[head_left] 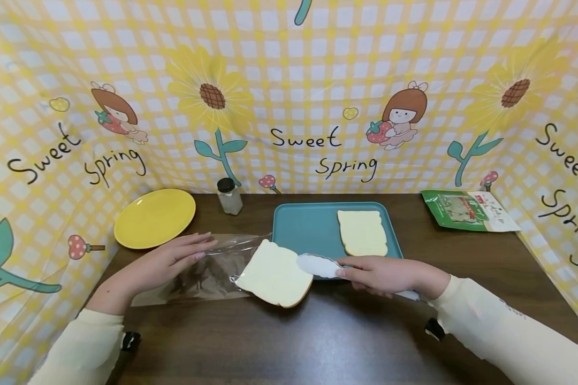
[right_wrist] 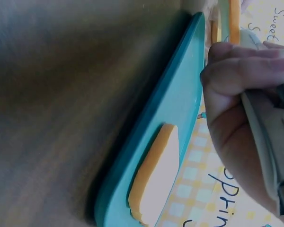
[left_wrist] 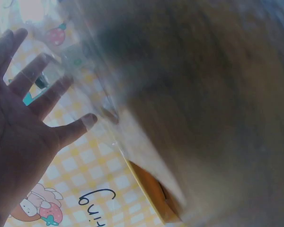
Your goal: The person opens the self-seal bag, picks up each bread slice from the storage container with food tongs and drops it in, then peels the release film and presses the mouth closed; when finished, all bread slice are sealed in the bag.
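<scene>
While our right grip [head_left: 378,274] is curled around the tongs [head_left: 318,266], their scalloped tip meets the upper right of the slice [head_left: 272,275], which lies directly left of that grip, in line with the tongs. The slice is nearly square, so it offers hardly any long axis; it sits askew to the tray [head_left: 303,224], overlapping its near left corner in the head view. We cannot tell whether it clears the tabletop [head_left: 212,342]. Our left grip [head_left: 183,255] clasps nothing: its fingers are extended over the clear bag [head_left: 207,278], whose right end reaches the slice's left side. Only the right grip connects with the slice, through the tongs; the bag lies between slice and left grip. Beyond our right knuckles, the other slice [head_left: 363,232] lies in the tray. Farther off we see the plate [head_left: 155,218], the jar [head_left: 229,198] and the packet [head_left: 467,211].
</scene>
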The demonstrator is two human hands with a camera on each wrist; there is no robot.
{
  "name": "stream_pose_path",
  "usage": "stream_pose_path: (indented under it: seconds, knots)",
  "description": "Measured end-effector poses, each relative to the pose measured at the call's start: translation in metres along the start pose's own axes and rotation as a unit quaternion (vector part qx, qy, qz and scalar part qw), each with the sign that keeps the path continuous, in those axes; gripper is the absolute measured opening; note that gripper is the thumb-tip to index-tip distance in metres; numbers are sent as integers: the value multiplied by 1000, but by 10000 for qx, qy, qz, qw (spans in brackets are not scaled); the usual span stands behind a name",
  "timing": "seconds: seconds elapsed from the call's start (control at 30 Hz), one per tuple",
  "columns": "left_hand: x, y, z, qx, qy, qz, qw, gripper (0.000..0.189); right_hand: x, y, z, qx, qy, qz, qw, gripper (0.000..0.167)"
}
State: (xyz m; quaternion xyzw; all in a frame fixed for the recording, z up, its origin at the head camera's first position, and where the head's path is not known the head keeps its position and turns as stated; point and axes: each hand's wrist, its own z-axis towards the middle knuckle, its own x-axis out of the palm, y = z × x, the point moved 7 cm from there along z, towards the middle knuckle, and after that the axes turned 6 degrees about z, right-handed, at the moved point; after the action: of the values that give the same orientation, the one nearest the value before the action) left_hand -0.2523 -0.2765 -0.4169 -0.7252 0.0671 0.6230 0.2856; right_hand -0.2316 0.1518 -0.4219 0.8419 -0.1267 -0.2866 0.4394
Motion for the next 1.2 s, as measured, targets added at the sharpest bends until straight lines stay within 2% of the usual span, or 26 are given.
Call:
stream_pose_path:
  seconds: [0.13,0.33,0.63,0.77,0.87,1.0,1.2]
  knots:
    - [1,1,2,101,73,-14,9999,44,-5,1,7,-14,179,-33,9998,45]
    - [1,2,4,212,143,-50,9997,45,-11,6,19,-187,475,-253,9984,40]
    - [0,6,3,272,45,-183,9995,46,-18,19,37,-180,586,-725,9955,48]
    - [-1,7,1,292,-2,-261,9992,46,-20,25,45,-67,564,-784,9953,57]
    - [0,8,0,252,9,-310,9992,46,-20,33,51,-147,627,-758,9950,54]
    - [1,8,1,226,16,-371,9991,46,-19,43,59,-425,755,-802,9930,38]
    - [3,3,4,400,28,-377,9985,46,-18,48,67,-566,805,-938,9907,36]
